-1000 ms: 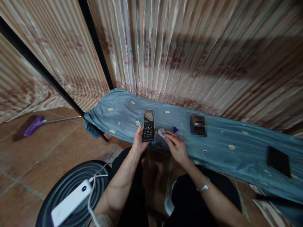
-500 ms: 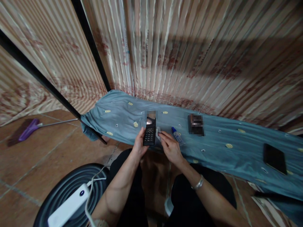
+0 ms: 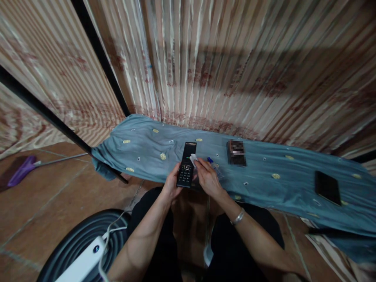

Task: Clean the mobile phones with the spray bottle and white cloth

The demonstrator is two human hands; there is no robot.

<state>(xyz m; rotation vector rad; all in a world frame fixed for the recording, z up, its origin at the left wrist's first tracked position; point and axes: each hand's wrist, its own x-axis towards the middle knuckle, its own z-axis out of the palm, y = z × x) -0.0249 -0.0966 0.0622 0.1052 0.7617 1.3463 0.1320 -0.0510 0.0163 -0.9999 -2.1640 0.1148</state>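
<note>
My left hand [image 3: 172, 184] has its fingers clamped around a black keypad phone [image 3: 187, 164], above the table's [image 3: 264, 176] near edge. My right hand [image 3: 208, 178] pinches a white wipe [image 3: 193, 159] against its screen.

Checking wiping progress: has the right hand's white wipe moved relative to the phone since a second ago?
Yes. The white wipe went from beside the phone onto its screen.
</note>
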